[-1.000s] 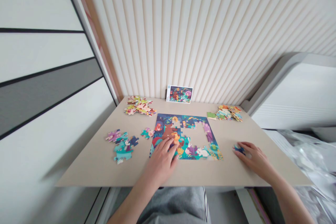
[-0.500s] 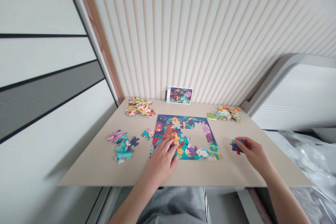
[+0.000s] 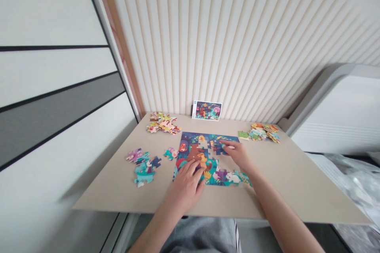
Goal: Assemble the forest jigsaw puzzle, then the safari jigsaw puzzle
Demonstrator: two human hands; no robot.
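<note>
A partly assembled jigsaw puzzle (image 3: 185,146) with a dark, colourful animal scene lies on the table, with a gap at its middle and right. My left hand (image 3: 187,176) rests on its lower left part, fingers stretched out, holding nothing. Over the gap, my right hand (image 3: 240,155) has its fingers on a dark blue puzzle piece (image 3: 219,149) at the gap's upper edge. Whether that piece is seated cannot be made out. My right hand and forearm hide the puzzle's right side.
Left of the puzzle lie a small joined piece (image 3: 171,153) and a group of teal and purple pieces (image 3: 145,174). Two heaps of pieces, a left one (image 3: 162,123) and a right one (image 3: 263,132), lie farther back. A picture card (image 3: 207,110) leans against the ribbed wall (image 3: 190,39).
My right hand has moved left from the table's right side to the puzzle, carrying the piece to the gap. My left hand stays on the puzzle. The view has shifted slightly.
</note>
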